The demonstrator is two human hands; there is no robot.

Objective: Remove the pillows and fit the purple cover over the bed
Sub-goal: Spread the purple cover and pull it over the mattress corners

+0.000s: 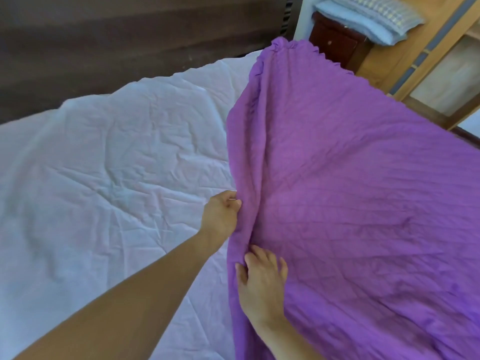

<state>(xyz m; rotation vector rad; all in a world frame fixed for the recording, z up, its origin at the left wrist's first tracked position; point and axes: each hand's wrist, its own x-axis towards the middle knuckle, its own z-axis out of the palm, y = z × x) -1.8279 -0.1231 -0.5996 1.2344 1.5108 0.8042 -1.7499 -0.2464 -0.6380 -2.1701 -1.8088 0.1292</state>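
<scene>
The purple quilted cover (350, 190) lies doubled over the 3 o'clock half of the white sheet (104, 165). The left hand (222, 214), near centre, pinches its folded edge. The right hand (262, 279), at 6 o'clock, rests flat on it with fingers spread. The cover looks soft, light and floppy, so it is likely best gripped along that fold and drawn toward 9 o'clock.

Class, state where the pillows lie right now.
In the head view the pillows are stacked at the top right on a dark red nightstand, just beyond the far corner of the purple cover.
</scene>
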